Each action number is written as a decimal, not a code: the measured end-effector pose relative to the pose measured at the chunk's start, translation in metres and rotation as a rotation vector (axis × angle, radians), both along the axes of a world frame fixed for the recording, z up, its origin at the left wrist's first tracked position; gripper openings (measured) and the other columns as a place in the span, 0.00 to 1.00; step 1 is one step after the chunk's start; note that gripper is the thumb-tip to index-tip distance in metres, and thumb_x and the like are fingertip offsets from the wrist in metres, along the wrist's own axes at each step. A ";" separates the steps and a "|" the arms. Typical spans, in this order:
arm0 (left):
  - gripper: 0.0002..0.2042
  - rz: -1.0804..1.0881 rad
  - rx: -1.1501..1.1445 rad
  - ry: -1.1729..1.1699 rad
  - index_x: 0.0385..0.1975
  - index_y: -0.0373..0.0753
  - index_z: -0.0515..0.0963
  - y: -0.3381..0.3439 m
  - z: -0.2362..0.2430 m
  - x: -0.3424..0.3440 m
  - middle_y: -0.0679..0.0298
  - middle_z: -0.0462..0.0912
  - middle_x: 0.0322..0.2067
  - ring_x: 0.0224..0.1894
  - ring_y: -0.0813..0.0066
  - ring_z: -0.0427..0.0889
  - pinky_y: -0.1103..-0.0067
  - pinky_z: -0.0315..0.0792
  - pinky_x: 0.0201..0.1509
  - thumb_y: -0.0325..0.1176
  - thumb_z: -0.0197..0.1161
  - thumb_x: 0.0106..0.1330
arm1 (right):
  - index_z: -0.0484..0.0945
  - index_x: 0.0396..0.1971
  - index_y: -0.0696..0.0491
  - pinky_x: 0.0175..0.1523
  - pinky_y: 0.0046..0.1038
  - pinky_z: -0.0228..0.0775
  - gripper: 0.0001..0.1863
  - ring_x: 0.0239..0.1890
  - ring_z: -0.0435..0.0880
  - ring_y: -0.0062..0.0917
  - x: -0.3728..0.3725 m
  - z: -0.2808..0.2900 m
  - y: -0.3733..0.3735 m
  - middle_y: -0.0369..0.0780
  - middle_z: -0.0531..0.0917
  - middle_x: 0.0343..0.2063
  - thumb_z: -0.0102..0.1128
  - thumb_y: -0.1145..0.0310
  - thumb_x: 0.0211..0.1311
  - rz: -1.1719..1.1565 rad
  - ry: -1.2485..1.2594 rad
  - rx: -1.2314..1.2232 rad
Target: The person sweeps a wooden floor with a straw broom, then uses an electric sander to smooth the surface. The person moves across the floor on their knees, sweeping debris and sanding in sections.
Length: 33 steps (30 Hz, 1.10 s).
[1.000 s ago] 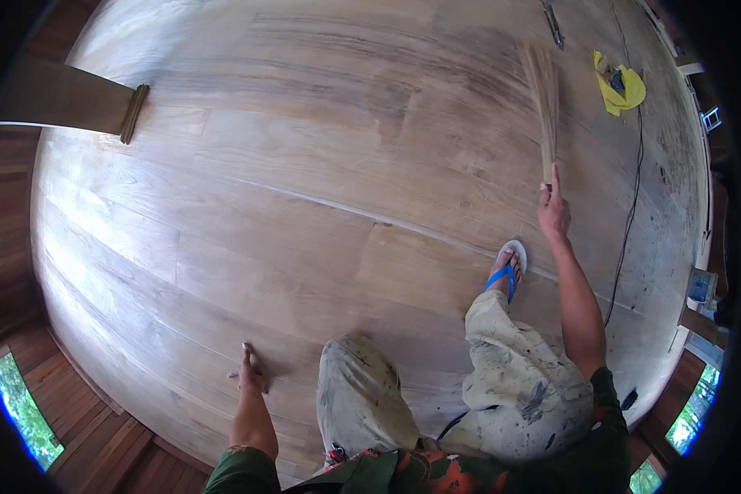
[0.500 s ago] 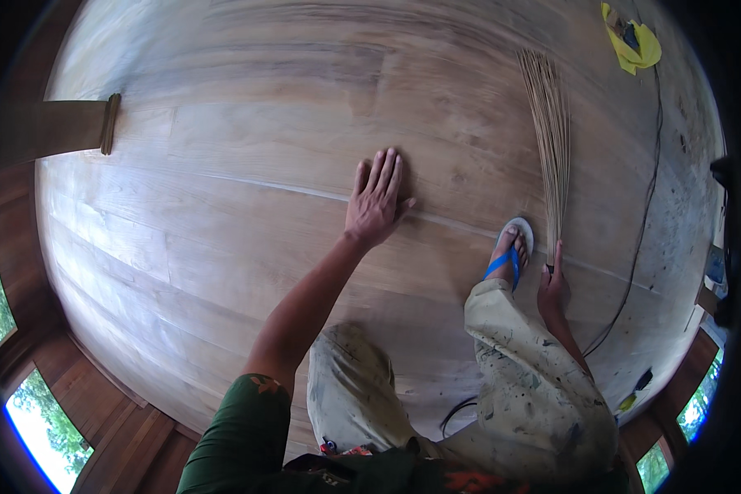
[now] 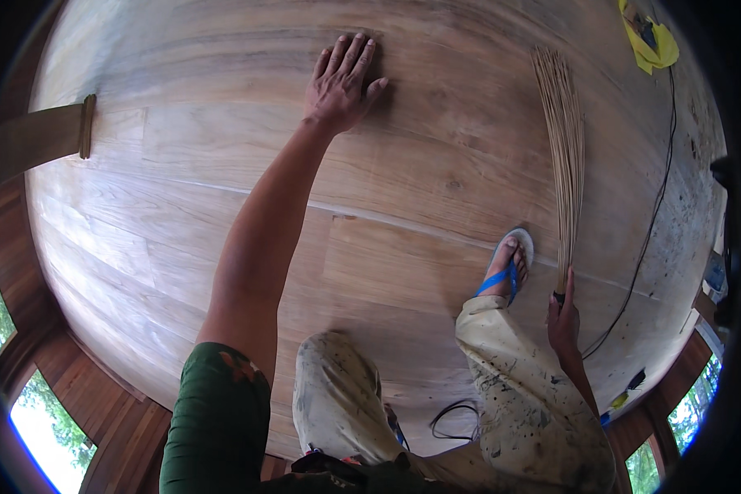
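Note:
My left hand (image 3: 340, 89) reaches far ahead with its palm down on the wooden floor (image 3: 387, 255). Its fingers are stretched out and nothing is in it. At the right, my right hand (image 3: 564, 321) grips the dark handle end of a stick broom (image 3: 564, 156). The broom's long thin bristles point away from me and fan out a little toward their tips. My sandalled foot (image 3: 506, 262) rests on the boards just left of the broom's handle.
A dark cable (image 3: 654, 218) runs along the right side up to a yellow bag (image 3: 652, 45) with something dark in it. A loop of black cable (image 3: 454, 420) lies between my legs. A wooden post (image 3: 49, 138) stands at the left.
My left hand has moved forward and slightly left across the floor, with the arm stretched further. My right hand still holds the broom, now slightly lower and to the right in view.

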<state>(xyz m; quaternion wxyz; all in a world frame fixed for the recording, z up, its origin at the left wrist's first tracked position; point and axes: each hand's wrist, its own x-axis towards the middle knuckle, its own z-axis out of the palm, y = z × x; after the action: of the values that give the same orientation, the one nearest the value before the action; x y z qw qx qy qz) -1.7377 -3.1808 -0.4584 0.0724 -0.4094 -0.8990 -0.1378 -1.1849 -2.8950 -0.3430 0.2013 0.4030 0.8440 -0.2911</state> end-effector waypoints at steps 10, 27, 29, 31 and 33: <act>0.40 0.151 0.042 -0.131 0.78 0.27 0.52 -0.035 0.000 0.103 0.42 0.51 0.80 0.83 0.46 0.48 0.58 0.44 0.84 0.58 0.43 0.81 | 0.41 0.83 0.45 0.31 0.38 0.72 0.39 0.21 0.81 0.33 -0.004 -0.002 -0.006 0.42 0.77 0.20 0.48 0.64 0.80 0.041 0.106 0.018; 0.40 0.166 0.046 -0.142 0.78 0.29 0.52 -0.034 0.012 0.117 0.46 0.52 0.80 0.83 0.52 0.48 0.60 0.47 0.84 0.55 0.51 0.79 | 0.39 0.83 0.42 0.29 0.38 0.76 0.41 0.21 0.84 0.35 -0.017 -0.015 -0.016 0.44 0.81 0.21 0.49 0.65 0.78 0.011 0.149 -0.050; 0.40 0.170 0.015 -0.185 0.79 0.29 0.52 -0.036 0.014 0.125 0.45 0.52 0.80 0.83 0.52 0.48 0.60 0.46 0.84 0.55 0.50 0.79 | 0.39 0.83 0.41 0.29 0.39 0.76 0.41 0.21 0.84 0.36 -0.015 -0.015 -0.017 0.44 0.81 0.21 0.49 0.65 0.79 -0.011 0.169 -0.071; 0.40 0.162 0.029 -0.187 0.79 0.29 0.52 -0.037 0.016 0.134 0.46 0.52 0.80 0.83 0.52 0.48 0.60 0.45 0.84 0.55 0.49 0.79 | 0.39 0.83 0.41 0.29 0.40 0.76 0.41 0.22 0.85 0.37 -0.012 -0.015 -0.016 0.45 0.81 0.22 0.49 0.65 0.79 -0.001 0.148 -0.048; 0.39 0.162 0.017 -0.196 0.79 0.29 0.52 -0.041 0.017 0.143 0.46 0.51 0.80 0.83 0.52 0.47 0.59 0.45 0.84 0.55 0.48 0.80 | 0.39 0.83 0.41 0.29 0.41 0.76 0.41 0.22 0.85 0.38 -0.009 -0.015 -0.016 0.45 0.81 0.22 0.49 0.65 0.79 0.012 0.152 -0.043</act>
<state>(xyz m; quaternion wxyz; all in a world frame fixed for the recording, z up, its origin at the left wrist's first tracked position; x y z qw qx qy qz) -1.5950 -3.2222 -0.4412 -0.0013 -0.3194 -0.9307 -0.1782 -1.1942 -2.9106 -0.3581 0.1472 0.3705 0.8526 -0.3377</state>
